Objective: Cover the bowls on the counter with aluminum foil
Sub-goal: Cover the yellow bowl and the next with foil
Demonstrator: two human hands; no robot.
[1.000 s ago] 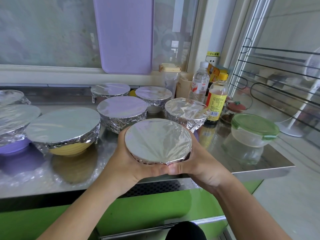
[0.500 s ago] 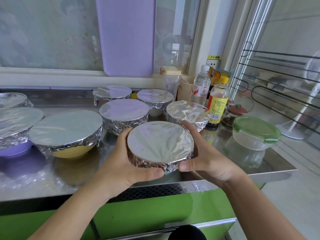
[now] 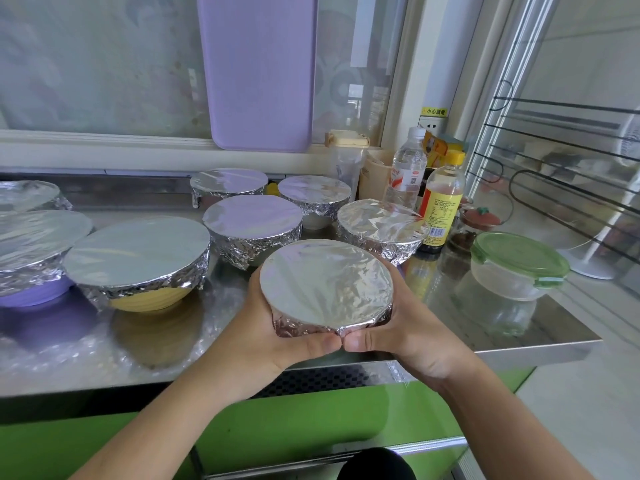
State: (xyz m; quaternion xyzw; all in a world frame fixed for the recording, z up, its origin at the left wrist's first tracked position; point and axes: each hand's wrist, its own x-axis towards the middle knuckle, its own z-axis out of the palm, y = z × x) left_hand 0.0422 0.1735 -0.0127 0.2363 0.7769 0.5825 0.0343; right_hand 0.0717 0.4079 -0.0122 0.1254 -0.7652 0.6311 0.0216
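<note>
In the head view, the left hand (image 3: 273, 336) and the right hand (image 3: 403, 332) cup a foil-covered bowl (image 3: 325, 284) from either side, the fingers of both curled round its crimped wall and the two thumb tips touching at its near edge. The bowl sits tilted toward the camera over the near right part of the steel counter (image 3: 540, 327); whether it rests on the surface or is lifted cannot be told. The counter's near edge runs just below the hands, and its right corner lies beyond the right wrist.

Open counter shows to the right of the held bowl, up to a clear container with a green lid (image 3: 519, 263) near the right edge. To the left, a foil-topped yellow bowl (image 3: 138, 261) stands close by, with a foil-topped purple bowl (image 3: 34, 251) further left, cut by the frame. Behind the hands, four more foil-wrapped bowls crowd together, the nearest (image 3: 379, 223) just beyond the right fingers.

At the far right stand a water bottle (image 3: 407, 171) with a red and white label and a yellow-capped bottle (image 3: 443, 199) with a yellow label; their print is too small to read. A yellow sticker (image 3: 434, 111) on the wall carries Chinese characters. A lilac board (image 3: 258, 71) leans against the window.
</note>
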